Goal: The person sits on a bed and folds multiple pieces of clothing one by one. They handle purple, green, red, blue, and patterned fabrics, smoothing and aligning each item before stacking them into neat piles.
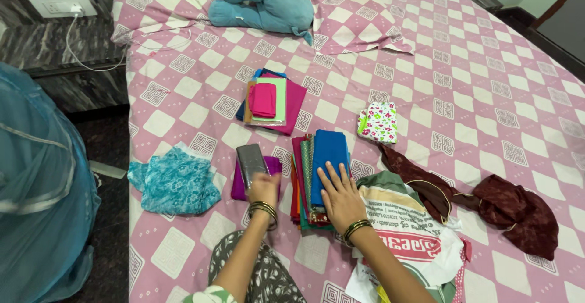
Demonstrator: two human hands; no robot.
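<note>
While the left hand point(264, 188) clamps its grip on the near end of a grey folded cloth point(250, 163) stretching toward 12 o'clock, the right hand point(340, 198) lies flat, fingers apart, on the blue cloth point(329, 150) topping the stack at 3 o'clock.

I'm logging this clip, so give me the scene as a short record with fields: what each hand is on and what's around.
surface: bed with pink checked sheet
left hand: grip on a grey folded cloth atop a purple cloth
right hand: flat on blue cloth topping the folded stack
nearby: turquoise cloth, floral cloth, maroon garment, printed bag
</note>
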